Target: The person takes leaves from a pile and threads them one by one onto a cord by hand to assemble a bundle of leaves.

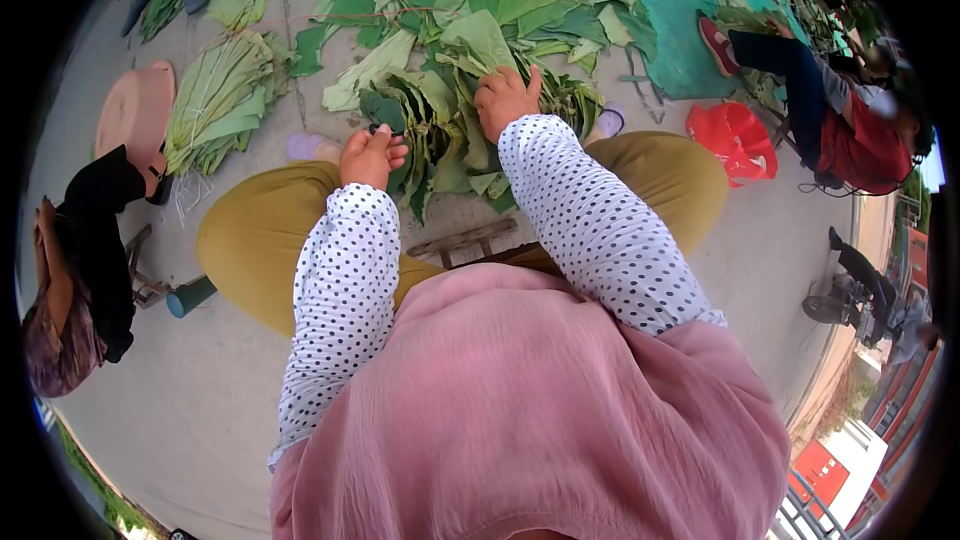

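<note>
A thick bunch of large green leaves (430,125), some with yellowed and browned edges, stands on the ground between my knees. On top of it lies my right hand (507,103), its fingers curled over the leaves and the fingertips partly hidden among them. At the bunch's left side is my left hand (372,156), fingers bent and thumb pressed in. Something small and dark shows at its fingertips, too small to name. Many more loose leaves (520,0) lie spread just beyond the bunch.
A tied leaf bundle (225,100) lies at left beside a pink basin-like object (135,105). A red plastic bag (735,140) stands at right, near a green sheet (690,30). Seated people (75,270) are on both sides. A wooden stool edge (465,240) shows below me.
</note>
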Demonstrator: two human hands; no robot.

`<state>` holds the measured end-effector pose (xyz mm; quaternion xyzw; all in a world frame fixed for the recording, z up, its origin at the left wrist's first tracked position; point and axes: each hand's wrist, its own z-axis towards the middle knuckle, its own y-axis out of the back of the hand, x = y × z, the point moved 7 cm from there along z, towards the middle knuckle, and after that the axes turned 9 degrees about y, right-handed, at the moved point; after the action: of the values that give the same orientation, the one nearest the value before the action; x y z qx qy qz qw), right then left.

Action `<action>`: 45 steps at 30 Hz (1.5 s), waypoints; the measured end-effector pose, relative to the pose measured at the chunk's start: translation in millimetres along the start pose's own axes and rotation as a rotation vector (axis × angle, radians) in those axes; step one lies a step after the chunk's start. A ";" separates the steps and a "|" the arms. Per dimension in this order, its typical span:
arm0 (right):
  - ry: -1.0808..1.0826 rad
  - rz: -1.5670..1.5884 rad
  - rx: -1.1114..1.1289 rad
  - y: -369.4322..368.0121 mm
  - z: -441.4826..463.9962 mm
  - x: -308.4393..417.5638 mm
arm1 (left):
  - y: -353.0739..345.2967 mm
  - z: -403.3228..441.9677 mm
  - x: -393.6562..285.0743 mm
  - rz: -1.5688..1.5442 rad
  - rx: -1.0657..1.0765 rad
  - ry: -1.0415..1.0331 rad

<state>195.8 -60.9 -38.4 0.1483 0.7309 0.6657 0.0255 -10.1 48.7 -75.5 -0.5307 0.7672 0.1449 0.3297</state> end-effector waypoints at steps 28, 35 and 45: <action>-0.082 0.012 0.018 7.2 -14.8 -22.8 | 0.0 3.4 1.7 0.006 -0.004 0.010; 0.091 0.070 0.013 -0.4 9.8 26.4 | -1.7 0.5 -0.3 0.036 0.002 0.005; 0.003 0.008 0.073 4.3 -5.9 -0.2 | -1.7 2.0 0.4 0.033 -0.006 -0.007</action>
<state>195.5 -66.3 -33.5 0.1511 0.7541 0.6389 0.0163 -7.9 48.9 -77.0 -0.5186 0.7741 0.1545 0.3285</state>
